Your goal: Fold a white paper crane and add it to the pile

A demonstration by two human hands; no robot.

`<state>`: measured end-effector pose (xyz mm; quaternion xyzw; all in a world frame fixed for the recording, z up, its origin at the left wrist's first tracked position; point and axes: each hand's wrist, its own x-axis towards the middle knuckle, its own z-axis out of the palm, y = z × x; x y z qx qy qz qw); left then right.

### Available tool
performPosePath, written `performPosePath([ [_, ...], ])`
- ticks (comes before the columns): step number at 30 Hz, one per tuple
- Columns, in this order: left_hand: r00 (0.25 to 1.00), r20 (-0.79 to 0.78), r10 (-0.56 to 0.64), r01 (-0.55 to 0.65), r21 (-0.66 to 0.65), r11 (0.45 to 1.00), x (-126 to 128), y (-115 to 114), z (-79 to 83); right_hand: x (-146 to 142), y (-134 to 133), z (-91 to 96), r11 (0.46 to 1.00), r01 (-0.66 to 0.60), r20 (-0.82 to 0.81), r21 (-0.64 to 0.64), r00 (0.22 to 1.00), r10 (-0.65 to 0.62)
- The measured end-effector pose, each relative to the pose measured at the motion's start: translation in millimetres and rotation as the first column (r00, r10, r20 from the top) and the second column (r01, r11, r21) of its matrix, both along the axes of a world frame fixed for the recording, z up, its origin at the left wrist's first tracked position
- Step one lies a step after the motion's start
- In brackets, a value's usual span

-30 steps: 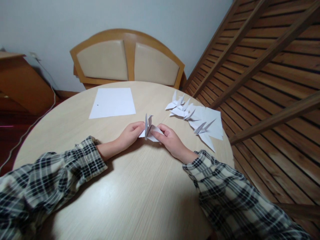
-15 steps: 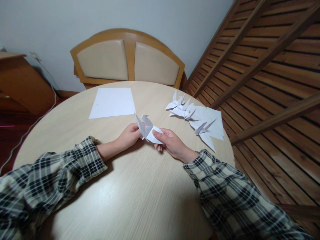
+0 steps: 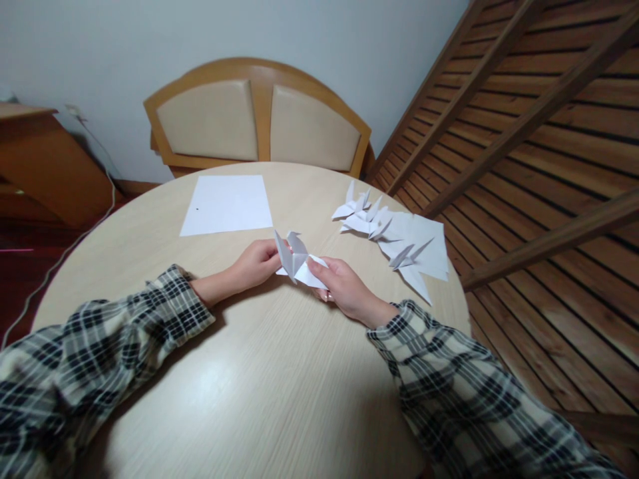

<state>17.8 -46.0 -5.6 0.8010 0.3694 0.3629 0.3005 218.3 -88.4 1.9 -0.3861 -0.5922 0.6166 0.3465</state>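
Note:
A white folded paper crane is held just above the round light-wood table, near its middle. My left hand pinches the crane's left wing, fingers closed. My right hand grips the right wing between thumb and fingers. The crane's neck and tail points stick upward between my hands. Both forearms in plaid sleeves rest on the table.
A flat white sheet lies at the table's far left. Several finished paper cranes and loose sheets lie at the right edge. A wooden chair stands behind the table. A slatted wooden frame leans at right.
The crane's wings have been pulled apart, so its body has opened and tilted left. It has lifted slightly off the table. Both hands stay in about the same place.

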Motion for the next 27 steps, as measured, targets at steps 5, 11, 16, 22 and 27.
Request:
performPosePath([
  [5,0.991,0.017,-0.132,0.133,-0.097,0.986,-9.4,6.4,4.4,3.3,0.7,5.0,0.993,-0.055,0.072,0.102,0.996,0.047],
  [11,0.976,0.013,-0.216,0.211,-0.278,0.937,-12.8,2.6,8.7,14.4,5.7,14.6,0.977,-0.206,0.225,0.062,0.956,0.187],
  [16,0.959,0.006,-0.283,0.267,-0.356,0.896,-11.0,0.6,12.5,22.6,7.2,23.2,0.958,-0.286,0.298,0.034,0.917,0.264],
  [22,0.933,-0.014,-0.359,0.325,-0.392,0.86,-11.2,-0.3,14.2,27.5,6.7,30.4,0.931,-0.366,0.367,-0.002,0.866,0.341],
  [27,0.986,0.048,-0.162,0.169,-0.256,0.952,-7.6,-2.9,15.8,27.0,10.3,27.9,0.966,-0.246,0.257,0.074,0.941,0.22],
])
